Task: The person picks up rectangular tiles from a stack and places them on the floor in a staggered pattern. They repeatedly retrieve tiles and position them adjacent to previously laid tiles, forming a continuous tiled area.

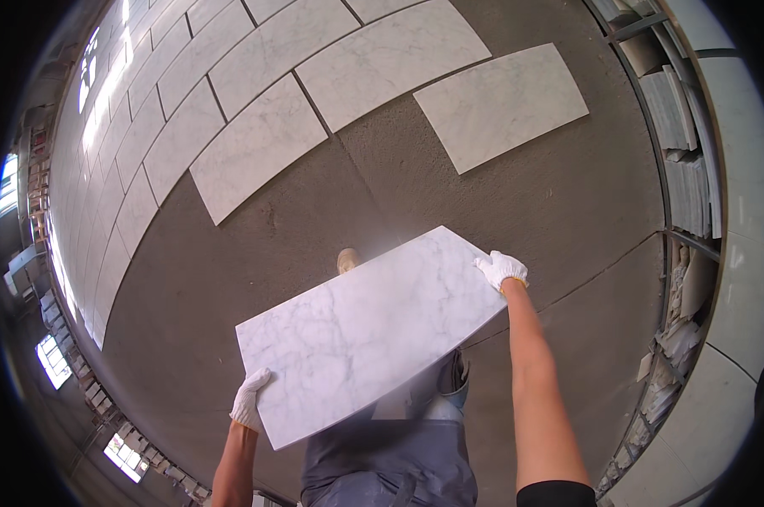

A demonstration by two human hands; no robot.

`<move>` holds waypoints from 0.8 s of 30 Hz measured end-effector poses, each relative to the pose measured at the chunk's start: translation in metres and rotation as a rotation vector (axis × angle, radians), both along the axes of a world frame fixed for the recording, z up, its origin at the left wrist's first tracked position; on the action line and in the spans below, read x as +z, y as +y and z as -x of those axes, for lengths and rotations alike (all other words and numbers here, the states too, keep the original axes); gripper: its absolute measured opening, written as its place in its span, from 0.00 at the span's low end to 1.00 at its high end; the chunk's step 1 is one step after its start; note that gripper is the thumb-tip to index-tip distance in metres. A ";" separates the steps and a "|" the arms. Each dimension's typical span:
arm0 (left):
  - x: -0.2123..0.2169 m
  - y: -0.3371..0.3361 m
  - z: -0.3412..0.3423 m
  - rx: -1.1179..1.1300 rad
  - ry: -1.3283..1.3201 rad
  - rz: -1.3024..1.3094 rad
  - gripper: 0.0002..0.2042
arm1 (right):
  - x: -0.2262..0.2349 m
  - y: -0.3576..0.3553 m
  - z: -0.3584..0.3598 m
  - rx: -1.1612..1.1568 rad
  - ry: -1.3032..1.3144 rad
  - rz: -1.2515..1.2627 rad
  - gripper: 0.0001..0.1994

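Note:
I hold a white marble tile (373, 329) with grey veins flat in front of my body, above the floor. My left hand (249, 399), in a white glove, grips its near left edge. My right hand (501, 269), also gloved, grips its far right corner. Part of a shoe (346, 259) shows just beyond the tile's far edge, and my grey trousers (390, 465) show below it.
Rows of matching marble tiles (255, 144) lie on the grey concrete floor (314, 211) ahead, with one separate tile (500, 106) at the right. A metal rack (682, 169) stacked with tiles runs along the right side.

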State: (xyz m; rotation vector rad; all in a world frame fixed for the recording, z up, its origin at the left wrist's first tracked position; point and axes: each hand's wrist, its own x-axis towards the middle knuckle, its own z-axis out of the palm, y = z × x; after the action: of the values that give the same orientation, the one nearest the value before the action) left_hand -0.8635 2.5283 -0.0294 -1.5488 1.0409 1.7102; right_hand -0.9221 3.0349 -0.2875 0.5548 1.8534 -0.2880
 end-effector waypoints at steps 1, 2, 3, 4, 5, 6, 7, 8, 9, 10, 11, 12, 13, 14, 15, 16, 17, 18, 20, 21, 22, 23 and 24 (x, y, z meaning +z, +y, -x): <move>-0.015 -0.001 0.005 -0.002 -0.046 0.048 0.27 | -0.020 -0.005 0.003 0.011 0.020 -0.002 0.36; -0.029 -0.003 0.008 0.000 -0.053 0.066 0.27 | -0.037 -0.009 0.005 0.023 0.041 -0.005 0.37; -0.042 -0.004 0.011 0.003 -0.058 0.084 0.27 | -0.054 -0.011 0.009 0.037 0.048 -0.022 0.37; -0.054 -0.005 0.012 0.014 -0.067 0.098 0.26 | -0.068 -0.013 0.016 0.049 0.031 -0.008 0.38; -0.065 -0.005 0.012 0.024 -0.077 0.113 0.26 | -0.082 -0.015 0.022 0.060 0.036 0.009 0.39; -0.073 -0.005 0.012 0.037 -0.083 0.149 0.26 | -0.094 -0.018 0.027 0.074 0.032 0.011 0.39; -0.080 -0.002 0.009 0.062 -0.098 0.137 0.25 | -0.104 -0.018 0.030 0.093 0.016 -0.005 0.39; -0.087 0.001 0.008 0.088 -0.110 0.143 0.25 | -0.112 -0.015 0.033 0.090 -0.002 0.043 0.40; -0.090 0.006 0.007 0.120 -0.093 0.113 0.24 | -0.116 -0.013 0.032 0.124 0.066 0.049 0.40; -0.092 0.012 0.007 0.123 -0.129 0.151 0.23 | -0.119 -0.010 0.030 0.160 0.143 0.046 0.40; -0.092 0.021 0.005 0.133 -0.140 0.151 0.23 | -0.117 -0.007 0.023 0.196 0.217 0.038 0.40; -0.090 0.031 0.006 0.145 -0.158 0.172 0.22 | -0.111 -0.006 0.015 0.191 0.271 -0.005 0.43; -0.084 0.043 0.005 0.123 -0.128 0.164 0.21 | -0.099 -0.007 -0.001 0.028 0.332 -0.017 0.46; -0.074 0.059 0.003 0.102 -0.106 0.184 0.20 | -0.080 -0.013 -0.018 -0.120 0.397 -0.054 0.48; -0.064 0.076 0.002 0.087 -0.052 0.185 0.19 | -0.060 -0.022 -0.034 -0.272 0.463 -0.094 0.51; -0.056 0.095 0.001 0.095 -0.035 0.207 0.16 | -0.038 -0.037 -0.047 -0.597 0.436 -0.020 0.54; -0.045 0.114 0.000 0.054 0.031 0.157 0.14 | -0.009 -0.054 -0.065 -0.886 0.423 0.042 0.53; -0.036 0.132 0.000 0.038 -0.050 0.126 0.17 | 0.020 -0.071 -0.082 -1.103 0.310 0.060 0.52; -0.019 0.168 0.003 -0.012 -0.125 -0.021 0.19 | 0.082 -0.097 -0.116 -1.506 0.051 0.234 0.42; -0.011 0.185 0.008 -0.063 -0.205 -0.035 0.18 | 0.116 -0.106 -0.133 -1.699 0.089 0.347 0.33; -0.006 0.204 0.012 -0.007 -0.098 -0.138 0.16 | 0.139 -0.104 -0.145 -1.764 0.122 0.363 0.29; 0.005 0.217 0.019 -0.112 0.022 -0.169 0.17 | 0.158 -0.101 -0.157 -1.789 0.147 0.345 0.24; 0.010 0.230 0.030 -0.149 0.132 -0.082 0.16 | 0.169 -0.089 -0.163 -1.946 0.045 0.428 0.24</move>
State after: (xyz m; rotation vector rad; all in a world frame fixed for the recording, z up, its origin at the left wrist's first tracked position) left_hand -0.8931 2.7580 -0.0198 -1.2883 1.1082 1.7471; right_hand -0.7589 2.9462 -0.1186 1.8392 0.6126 -1.8442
